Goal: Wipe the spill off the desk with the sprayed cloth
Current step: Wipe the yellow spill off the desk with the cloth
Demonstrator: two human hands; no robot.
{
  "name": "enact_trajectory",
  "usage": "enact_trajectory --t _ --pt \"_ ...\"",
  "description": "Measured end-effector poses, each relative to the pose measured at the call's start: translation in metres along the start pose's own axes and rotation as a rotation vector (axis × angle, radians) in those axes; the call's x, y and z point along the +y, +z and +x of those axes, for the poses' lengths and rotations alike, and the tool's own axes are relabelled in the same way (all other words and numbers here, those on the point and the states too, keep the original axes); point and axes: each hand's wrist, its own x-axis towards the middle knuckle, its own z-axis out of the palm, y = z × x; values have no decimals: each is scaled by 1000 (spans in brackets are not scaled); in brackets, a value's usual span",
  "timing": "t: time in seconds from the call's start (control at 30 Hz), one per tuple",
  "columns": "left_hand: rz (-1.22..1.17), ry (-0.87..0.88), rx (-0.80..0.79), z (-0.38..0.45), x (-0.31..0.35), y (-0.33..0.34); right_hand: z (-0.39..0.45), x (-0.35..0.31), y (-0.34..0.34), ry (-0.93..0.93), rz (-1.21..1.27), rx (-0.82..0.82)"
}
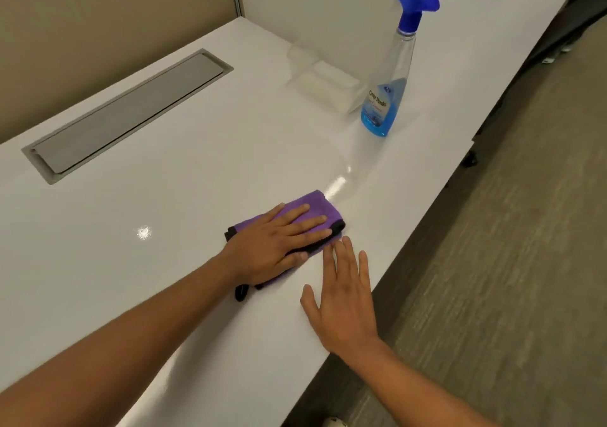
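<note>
A folded purple cloth [317, 206] with a black edge lies on the white desk [184, 177], near its front edge. My left hand [279, 242] presses flat on the cloth with fingers spread, covering most of it. My right hand [343, 298] rests flat on the bare desk just in front of the cloth, fingers apart, its fingertips almost touching the cloth's black edge. A glossy wet-looking streak [341, 177] shines on the desk just beyond the cloth, toward the bottle. I cannot make out any other spill.
A clear spray bottle [387, 98] with blue liquid and a blue trigger stands at the back right. Behind it rises a white divider panel [322, 15] on a white bracket [325, 81]. A grey cable hatch [128, 111] is set in the desk at left. Carpet floor [509, 262] lies right.
</note>
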Motion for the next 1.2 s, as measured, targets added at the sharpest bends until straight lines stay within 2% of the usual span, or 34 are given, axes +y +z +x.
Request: enact_trajectory --t 0.1,0.2,0.27,0.4,0.6,0.73,0.87,0.97,1.1,1.2 --pt "20 121 -50 63 -19 -20 2 -1 1 20 12 4" --pt "40 127 -39 116 -37 -35 2 0 2 22 -2 25" --pt "30 36 11 138 -51 -40 3 2 4 18 -3 56" --pt "25 -260 104 146 -92 -48 3 5 8 8 -1 105" --pt "14 -659 209 55 -152 -42 5 8 8 -4 2 108" --pt "-16 -728 196 -35 -92 -17 5 3 6 -3 -39 79" --pt "-86 -648 174 -97 22 21 4 0 5 1 -66 58" --pt "-59 -596 137 -115 80 41 4 0 6 -8 -88 31" --pt "-41 -596 131 -114 88 41 3 1 6 -16 -103 27" --pt "-54 -632 146 -99 62 31 2 3 7 -33 -104 28"
